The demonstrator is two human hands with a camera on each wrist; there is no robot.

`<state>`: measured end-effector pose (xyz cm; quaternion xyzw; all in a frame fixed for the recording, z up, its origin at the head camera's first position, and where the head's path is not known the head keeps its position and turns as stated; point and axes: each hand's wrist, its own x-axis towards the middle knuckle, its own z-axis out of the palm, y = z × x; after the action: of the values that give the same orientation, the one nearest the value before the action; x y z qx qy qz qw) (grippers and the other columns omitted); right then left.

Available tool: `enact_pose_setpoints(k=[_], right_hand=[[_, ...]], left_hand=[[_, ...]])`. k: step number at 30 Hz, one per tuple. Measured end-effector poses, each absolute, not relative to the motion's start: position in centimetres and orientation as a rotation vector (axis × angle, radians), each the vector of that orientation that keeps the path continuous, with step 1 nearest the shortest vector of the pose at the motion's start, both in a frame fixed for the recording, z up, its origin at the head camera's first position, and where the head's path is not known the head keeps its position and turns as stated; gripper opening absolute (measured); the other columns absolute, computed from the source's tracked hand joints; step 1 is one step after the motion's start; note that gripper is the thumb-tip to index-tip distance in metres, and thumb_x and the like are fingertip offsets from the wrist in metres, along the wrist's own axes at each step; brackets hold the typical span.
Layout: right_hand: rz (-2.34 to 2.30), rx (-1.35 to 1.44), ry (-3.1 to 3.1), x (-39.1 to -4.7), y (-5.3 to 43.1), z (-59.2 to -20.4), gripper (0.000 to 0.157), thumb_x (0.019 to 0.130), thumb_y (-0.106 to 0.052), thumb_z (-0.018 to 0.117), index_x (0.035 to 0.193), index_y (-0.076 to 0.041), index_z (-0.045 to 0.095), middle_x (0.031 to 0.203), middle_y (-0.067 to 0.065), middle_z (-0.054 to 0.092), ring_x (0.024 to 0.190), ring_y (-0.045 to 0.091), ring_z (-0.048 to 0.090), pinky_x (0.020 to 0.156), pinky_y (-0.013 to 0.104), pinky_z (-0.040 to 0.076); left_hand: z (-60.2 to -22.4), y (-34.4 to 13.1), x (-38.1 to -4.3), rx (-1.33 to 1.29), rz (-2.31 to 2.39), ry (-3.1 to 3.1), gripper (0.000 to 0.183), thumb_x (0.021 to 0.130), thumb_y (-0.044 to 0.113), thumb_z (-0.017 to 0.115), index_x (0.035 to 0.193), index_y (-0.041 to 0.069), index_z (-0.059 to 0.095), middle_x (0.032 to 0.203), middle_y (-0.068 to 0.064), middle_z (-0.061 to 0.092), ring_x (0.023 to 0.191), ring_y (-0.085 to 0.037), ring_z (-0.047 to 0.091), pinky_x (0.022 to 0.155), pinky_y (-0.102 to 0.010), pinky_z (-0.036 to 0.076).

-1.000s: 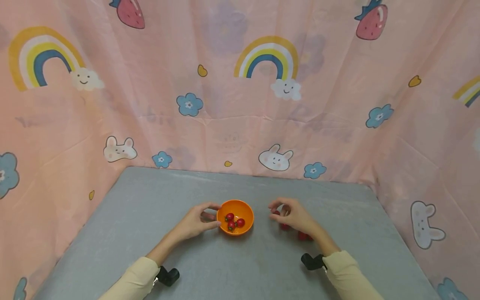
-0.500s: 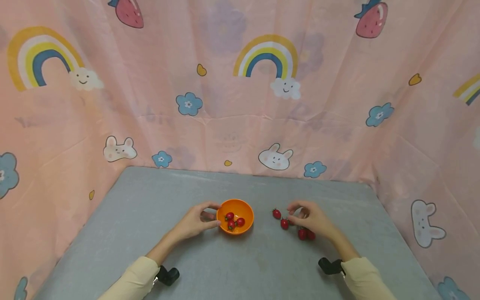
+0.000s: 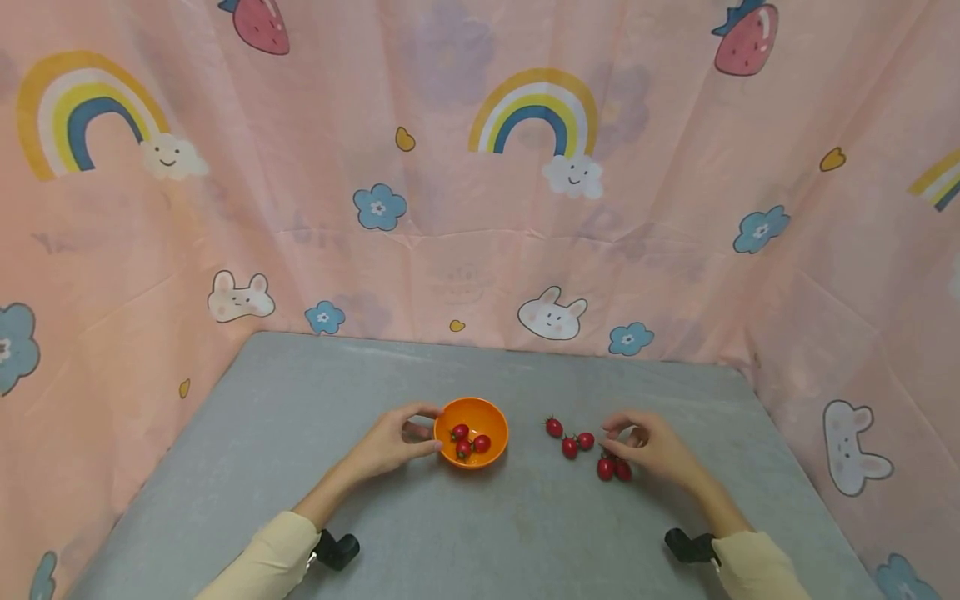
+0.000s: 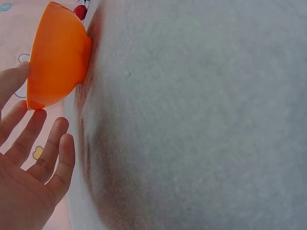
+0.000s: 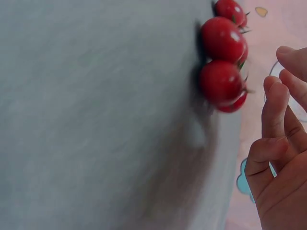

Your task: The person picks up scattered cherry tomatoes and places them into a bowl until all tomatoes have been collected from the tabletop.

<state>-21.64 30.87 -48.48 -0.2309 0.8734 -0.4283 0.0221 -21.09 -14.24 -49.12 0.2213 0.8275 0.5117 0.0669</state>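
Observation:
An orange bowl stands on the grey table with three small red cherry tomatoes inside. My left hand is at the bowl's left side, thumb and fingertips touching its rim, the fingers spread and relaxed in the left wrist view. To the right of the bowl lie several more cherry tomatoes, scattered in a loose group. Over the group's right end hovers my right hand, fingers loosely bent, thumb and index apart with nothing between them. In the right wrist view the nearest tomato lies just beside the fingertips.
The grey table ends at a pink printed curtain at the back and both sides. A black wrist camera sits on the right wrist, another black camera on the left.
My right hand has moved right over the tomatoes, uncovering those nearer the bowl. The left hand and the bowl have stayed put.

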Motion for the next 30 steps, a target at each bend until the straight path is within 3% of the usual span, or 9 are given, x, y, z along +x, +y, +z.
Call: enact_pose_setpoints(k=[9, 15, 23, 30], right_hand=[[-1.372, -0.686, 2.682, -20.0, 32.9, -49.0, 0.023, 0.089, -0.006, 0.079, 0.109, -0.001, 0.069, 0.097, 0.01, 0.066, 0.056, 0.014, 0.053, 0.046, 0.027, 0.046], [-1.343, -0.542, 2.655, -19.2, 33.3, -48.8, 0.036, 0.087, -0.013, 0.083, 0.116, 0.0, 0.066, 0.101, 0.015, 0.064, 0.054, 0.012, 0.05, 0.047, 0.027, 0.046], [-1.2, -0.382, 2.682, -18.5, 33.0, -48.9, 0.057, 0.079, -0.027, 0.09, 0.124, -0.005, 0.063, 0.103, 0.011, 0.062, 0.057, 0.015, 0.05, 0.05, 0.026, 0.043], [-1.182, -0.39, 2.712, -18.1, 32.7, -49.3, 0.056, 0.077, -0.027, 0.091, 0.12, -0.005, 0.063, 0.099, 0.007, 0.061, 0.059, 0.015, 0.05, 0.052, 0.026, 0.043]], left_hand=[[-49.3, -14.2, -21.2, 0.685, 1.548, 2.487, 0.045, 0.091, 0.019, 0.08, 0.131, 0.007, 0.064, 0.128, -0.008, 0.064, 0.1, -0.023, 0.068, 0.085, -0.035, 0.057], [-49.2, -14.2, -21.2, 0.674, 1.548, 2.482, 0.046, 0.091, 0.018, 0.08, 0.132, 0.007, 0.063, 0.129, -0.009, 0.063, 0.101, -0.023, 0.068, 0.086, -0.035, 0.057], [-48.9, -14.2, -21.1, 0.653, 1.527, 2.497, 0.046, 0.091, 0.019, 0.08, 0.132, 0.007, 0.063, 0.129, -0.008, 0.063, 0.101, -0.023, 0.067, 0.085, -0.035, 0.057], [-48.9, -14.1, -21.1, 0.664, 1.529, 2.496, 0.046, 0.091, 0.018, 0.08, 0.132, 0.006, 0.063, 0.128, -0.009, 0.064, 0.1, -0.023, 0.067, 0.086, -0.036, 0.057]])
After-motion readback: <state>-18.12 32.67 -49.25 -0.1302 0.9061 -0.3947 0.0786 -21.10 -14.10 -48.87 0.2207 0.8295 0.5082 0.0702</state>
